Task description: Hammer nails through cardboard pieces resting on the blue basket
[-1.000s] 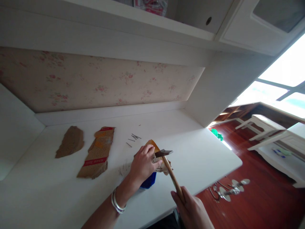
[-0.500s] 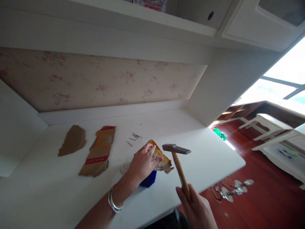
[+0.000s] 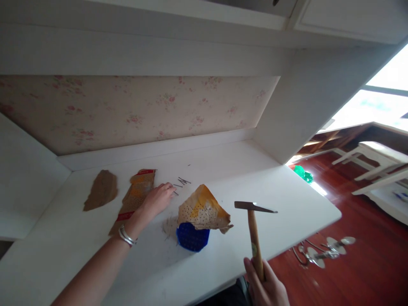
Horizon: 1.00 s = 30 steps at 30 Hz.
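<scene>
My left hand (image 3: 158,198) reaches over the table with its fingers stretched out. Its fingertips are at the nearest of several loose nails (image 3: 182,181) and partly cover it. My right hand (image 3: 267,285) is closed around the wooden handle of a hammer (image 3: 254,238), which stands head up near the table's front edge. Between the hands, a torn piece of cardboard (image 3: 204,208), yellow-stained and full of small holes, lies partly over a dark blue faceted block or container (image 3: 193,238). Whatever is under the cardboard is hidden.
Two more torn cardboard pieces, a plain one (image 3: 101,190) and a red-striped one (image 3: 139,191), lie on the left of the white table (image 3: 143,272). Small debris is scattered beside the blue object. A cabinet hangs above; a metal fixture (image 3: 325,253) lies on the red floor.
My left hand has left the holed cardboard and moved left to the nails, uncovering more of the blue object. The hammer, still in my right hand, has shifted slightly right and lower.
</scene>
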{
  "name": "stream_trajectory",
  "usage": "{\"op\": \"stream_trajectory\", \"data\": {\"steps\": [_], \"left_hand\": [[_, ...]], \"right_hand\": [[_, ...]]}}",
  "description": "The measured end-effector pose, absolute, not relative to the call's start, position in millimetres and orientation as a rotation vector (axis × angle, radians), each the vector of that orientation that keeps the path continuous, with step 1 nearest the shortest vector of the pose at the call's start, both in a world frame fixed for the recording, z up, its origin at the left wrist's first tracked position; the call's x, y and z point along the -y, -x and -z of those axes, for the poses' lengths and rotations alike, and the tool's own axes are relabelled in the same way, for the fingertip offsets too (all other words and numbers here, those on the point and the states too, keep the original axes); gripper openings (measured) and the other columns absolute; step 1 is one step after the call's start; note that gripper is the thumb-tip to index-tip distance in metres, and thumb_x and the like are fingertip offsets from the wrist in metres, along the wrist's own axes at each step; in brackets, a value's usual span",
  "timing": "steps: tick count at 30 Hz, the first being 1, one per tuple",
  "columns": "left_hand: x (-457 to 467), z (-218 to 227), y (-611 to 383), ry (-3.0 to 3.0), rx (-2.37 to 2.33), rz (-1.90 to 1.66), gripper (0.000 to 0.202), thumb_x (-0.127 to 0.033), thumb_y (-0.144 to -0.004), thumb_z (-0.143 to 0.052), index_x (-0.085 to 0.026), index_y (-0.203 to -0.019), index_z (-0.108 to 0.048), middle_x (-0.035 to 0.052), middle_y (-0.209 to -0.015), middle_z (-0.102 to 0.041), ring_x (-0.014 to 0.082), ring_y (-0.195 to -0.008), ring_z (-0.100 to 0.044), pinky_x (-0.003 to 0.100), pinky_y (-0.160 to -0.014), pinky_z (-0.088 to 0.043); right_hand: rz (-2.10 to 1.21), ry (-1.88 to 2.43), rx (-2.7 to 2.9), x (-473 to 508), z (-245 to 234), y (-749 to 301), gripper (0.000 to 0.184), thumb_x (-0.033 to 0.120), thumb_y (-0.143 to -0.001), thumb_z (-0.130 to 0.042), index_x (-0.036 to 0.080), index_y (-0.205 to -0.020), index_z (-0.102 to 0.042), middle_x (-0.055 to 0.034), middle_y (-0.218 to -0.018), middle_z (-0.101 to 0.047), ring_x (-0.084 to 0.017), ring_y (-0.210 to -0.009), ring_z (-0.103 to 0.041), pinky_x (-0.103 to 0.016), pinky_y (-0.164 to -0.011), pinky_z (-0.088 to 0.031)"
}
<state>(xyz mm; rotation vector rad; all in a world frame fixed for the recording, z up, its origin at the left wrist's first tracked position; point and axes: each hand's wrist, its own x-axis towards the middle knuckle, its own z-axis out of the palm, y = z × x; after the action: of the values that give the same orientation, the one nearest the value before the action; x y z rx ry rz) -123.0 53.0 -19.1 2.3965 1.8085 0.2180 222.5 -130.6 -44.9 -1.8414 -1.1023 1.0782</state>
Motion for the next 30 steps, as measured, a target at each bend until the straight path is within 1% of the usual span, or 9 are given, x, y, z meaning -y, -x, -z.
{"op": "stream_trajectory", "data": {"steps": [3, 7, 11, 13, 16, 19, 23, 26, 30], "left_hand": [[-54.5, 30.4, 122.6, -2.427, -1.794, -0.175, 0.016, -0.015, -0.088, -0.056, -0.020, -0.097, -0.069, 0.0095, -0.104, -0.067, 0.0235, -0.098, -0.062, 0.033, -0.085, -0.048], [-52.9, 38.1, 120.3, -2.445, -1.793, -0.173, 0.019, -0.014, -0.091, -0.049, -0.018, -0.084, -0.067, 0.0101, -0.091, -0.067, 0.0243, -0.092, -0.062, 0.035, -0.084, -0.047], [-48.7, 43.2, 120.5, -2.423, -1.824, -0.213, 0.023, -0.011, -0.092, -0.043, -0.016, -0.085, -0.065, 0.0120, -0.091, -0.066, 0.0252, -0.092, -0.061, 0.037, -0.086, -0.046], [-47.1, 44.5, 122.5, -2.391, -1.849, -0.254, 0.025, -0.008, -0.091, -0.041, -0.015, -0.091, -0.065, 0.0125, -0.092, -0.067, 0.0247, -0.093, -0.061, 0.037, -0.087, -0.047], [-45.0, 38.6, 124.9, -2.338, -1.891, -0.343, 0.035, -0.004, -0.091, -0.035, -0.012, -0.114, -0.060, 0.0135, -0.105, -0.067, 0.0222, -0.100, -0.062, 0.035, -0.090, -0.048], [-39.4, 16.5, 118.1, -2.237, -1.837, -0.583, 0.038, -0.016, -0.096, -0.032, -0.015, -0.125, -0.057, 0.0124, -0.113, -0.065, 0.0212, -0.105, -0.061, 0.036, -0.094, -0.048], [-21.0, -27.0, 90.3, -1.924, -1.619, -0.866, 0.033, -0.036, -0.095, -0.042, -0.020, -0.116, -0.062, 0.0082, -0.112, -0.067, 0.0206, -0.101, -0.064, 0.032, -0.090, -0.050], [-3.8, -47.7, 68.6, -1.747, -1.504, -0.905, 0.029, -0.040, -0.094, -0.047, -0.020, -0.107, -0.064, 0.0064, -0.104, -0.068, 0.0193, -0.094, -0.064, 0.030, -0.088, -0.050], [15.2, -47.6, 55.4, -1.500, -1.398, -0.985, 0.025, -0.043, -0.092, -0.053, -0.020, -0.098, -0.062, 0.0030, -0.091, -0.066, 0.0165, -0.086, -0.063, 0.025, -0.081, -0.050]], "right_hand": [[-1.144, 1.817, 1.013, 129.4, 40.2, -218.8, 0.048, 0.068, -0.076, -0.060, 0.021, -0.072, -0.053, 0.0076, -0.049, -0.034, -0.012, -0.043, -0.034, -0.023, -0.040, -0.028], [-1.136, 1.792, 0.964, 127.5, 36.2, -217.9, 0.048, 0.069, -0.076, -0.059, 0.022, -0.070, -0.050, 0.0083, -0.049, -0.032, -0.011, -0.043, -0.032, -0.023, -0.038, -0.024], [-1.142, 1.790, 0.956, 125.7, 37.5, -218.1, 0.047, 0.067, -0.076, -0.060, 0.022, -0.071, -0.050, 0.0090, -0.050, -0.030, -0.010, -0.042, -0.030, -0.023, -0.037, -0.023], [-1.135, 1.796, 0.958, 125.0, 37.6, -216.9, 0.047, 0.067, -0.077, -0.060, 0.021, -0.071, -0.051, 0.0089, -0.050, -0.030, -0.010, -0.042, -0.031, -0.023, -0.037, -0.023], [-1.134, 1.786, 0.957, 123.9, 36.7, -213.6, 0.046, 0.066, -0.077, -0.060, 0.021, -0.071, -0.052, 0.0086, -0.050, -0.030, -0.010, -0.043, -0.031, -0.022, -0.037, -0.024], [-1.151, 1.779, 0.940, 122.5, 35.5, -209.8, 0.046, 0.067, -0.077, -0.060, 0.021, -0.071, -0.052, 0.0086, -0.050, -0.030, -0.011, -0.043, -0.031, -0.022, -0.037, -0.024], [-1.164, 1.763, 0.922, 120.5, 34.6, -205.9, 0.048, 0.069, -0.077, -0.059, 0.023, -0.070, -0.048, 0.0093, -0.050, -0.029, -0.011, -0.043, -0.030, -0.022, -0.037, -0.024], [-1.176, 1.763, 0.935, 121.6, 34.0, -204.7, 0.047, 0.069, -0.078, -0.058, 0.023, -0.071, -0.048, 0.0095, -0.049, -0.031, -0.010, -0.041, -0.031, -0.022, -0.037, -0.024], [-1.181, 1.779, 0.920, 125.0, 32.2, -202.1, 0.047, 0.069, -0.078, -0.058, 0.023, -0.072, -0.048, 0.0094, -0.048, -0.035, -0.010, -0.039, -0.032, -0.022, -0.036, -0.024]]}}
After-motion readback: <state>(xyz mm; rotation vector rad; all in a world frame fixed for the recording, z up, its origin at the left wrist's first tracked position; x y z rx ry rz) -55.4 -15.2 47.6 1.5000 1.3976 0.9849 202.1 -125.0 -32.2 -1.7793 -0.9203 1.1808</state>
